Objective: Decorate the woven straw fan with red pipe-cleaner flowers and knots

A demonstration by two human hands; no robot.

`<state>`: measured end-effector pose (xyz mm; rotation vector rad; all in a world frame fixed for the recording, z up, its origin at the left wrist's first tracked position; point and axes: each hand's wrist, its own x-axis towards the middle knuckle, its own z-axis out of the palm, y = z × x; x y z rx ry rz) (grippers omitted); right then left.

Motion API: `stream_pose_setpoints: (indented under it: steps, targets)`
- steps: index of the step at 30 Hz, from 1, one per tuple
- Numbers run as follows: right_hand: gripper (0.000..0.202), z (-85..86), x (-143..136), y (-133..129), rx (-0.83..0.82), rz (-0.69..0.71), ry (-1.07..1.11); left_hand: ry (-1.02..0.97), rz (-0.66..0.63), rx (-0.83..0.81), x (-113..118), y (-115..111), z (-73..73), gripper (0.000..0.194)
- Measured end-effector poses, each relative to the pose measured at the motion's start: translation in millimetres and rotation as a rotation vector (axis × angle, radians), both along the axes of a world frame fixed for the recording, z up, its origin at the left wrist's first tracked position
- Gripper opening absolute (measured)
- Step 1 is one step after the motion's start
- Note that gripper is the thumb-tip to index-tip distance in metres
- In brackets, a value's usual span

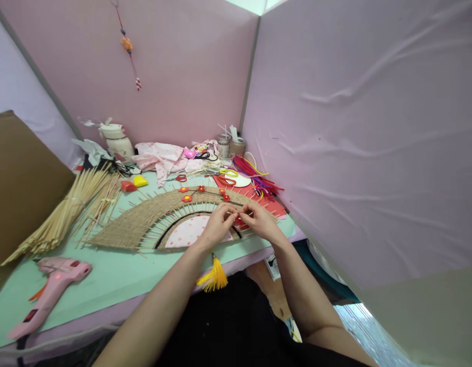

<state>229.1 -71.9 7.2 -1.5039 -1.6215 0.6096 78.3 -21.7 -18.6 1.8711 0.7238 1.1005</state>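
A fan-shaped piece (pixel 132 219) of tan twine woven over thin sticks lies on the table, its inner half-circle covered in dotted pink cloth (pixel 188 229) with a black border. Small red and yellow flowers (pixel 187 198) sit along its upper band. Over the right part of the fan, my left hand (pixel 221 221) and my right hand (pixel 260 220) meet with fingertips pinched close together. Something small and red shows at the fingertips; the fingers hide most of it, so I cannot tell its kind. A yellow tassel (pixel 213 275) hangs at the table's front edge below my left wrist.
A pink glue gun (pixel 54 290) lies at front left, near a bundle of thin sticks (pixel 68 209). Behind the fan are red-handled scissors (pixel 180 178), a bottle (pixel 116 142), pink cloth (pixel 159 155) and jars (pixel 224 147). Coloured pipe cleaners (pixel 255 173) lie at back right, beside the wall.
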Motion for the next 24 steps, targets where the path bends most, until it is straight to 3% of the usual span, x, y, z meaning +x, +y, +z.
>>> stream_pose_setpoints:
  steps: [6,12,14,19,24]
  targets:
    - [0.011,-14.1,2.3,1.5,0.061,0.011,-0.084,0.1,-0.025,0.02,-1.2,-0.4,3.1,0.01]
    - [0.01,-15.4,0.4,-1.4,0.033,0.018,-0.081,0.149,-0.025,0.109,-3.0,-0.5,4.0,0.01]
    - [0.011,-12.9,-0.4,-1.4,-0.006,0.011,0.003,0.113,-0.03,0.031,-2.5,0.4,2.8,0.009]
    - [0.016,-3.4,-4.7,1.9,-0.106,-0.06,0.371,-0.155,-0.141,-0.449,0.9,1.0,-1.2,0.018]
    - [0.017,-1.3,-16.2,4.2,-0.121,-0.097,0.553,-0.217,-0.092,-0.371,1.9,-0.9,0.1,0.017]
